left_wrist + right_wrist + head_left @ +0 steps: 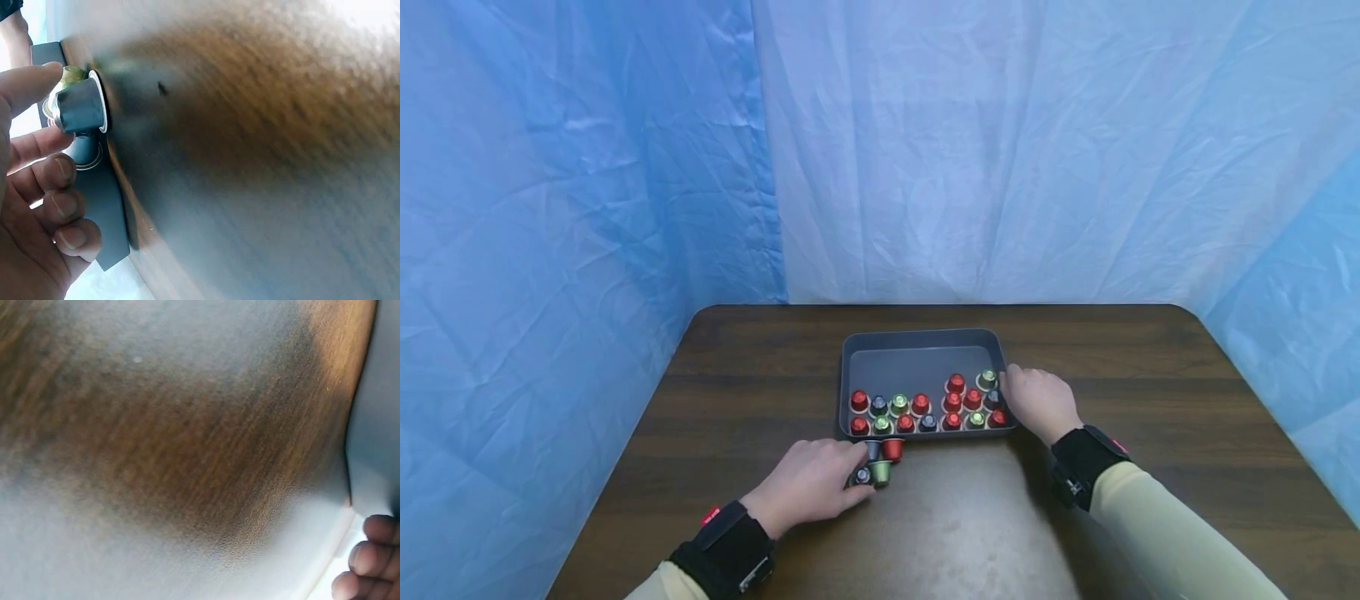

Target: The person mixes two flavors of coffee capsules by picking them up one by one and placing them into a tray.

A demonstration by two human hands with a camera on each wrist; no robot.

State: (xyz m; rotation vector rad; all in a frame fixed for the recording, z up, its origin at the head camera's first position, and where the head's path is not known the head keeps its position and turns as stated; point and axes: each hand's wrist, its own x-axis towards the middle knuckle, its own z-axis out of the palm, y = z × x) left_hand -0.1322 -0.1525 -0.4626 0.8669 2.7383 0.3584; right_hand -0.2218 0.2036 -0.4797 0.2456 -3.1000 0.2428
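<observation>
A dark coffee capsule [81, 109] stands on the table, and my left hand [812, 482] holds it between thumb and index finger. The other left fingers are curled in the left wrist view. Right beside it stand a green capsule [881, 473], a red capsule [892, 450] and another dark capsule [872, 450], close to the tray's front edge. My right hand [1040, 403] grips the right rim of the dark grey tray [917, 337]. Its curled fingertips [365, 556] show in the right wrist view; its thumb is hidden there.
Red, green and dark capsules stand in rows along the tray's front, with more stacked toward the right, among them a green capsule [987, 380] at the right wall. Brown wooden table [760, 367] surrounds the tray. Blue sheeting [962, 167] hangs behind and at both sides.
</observation>
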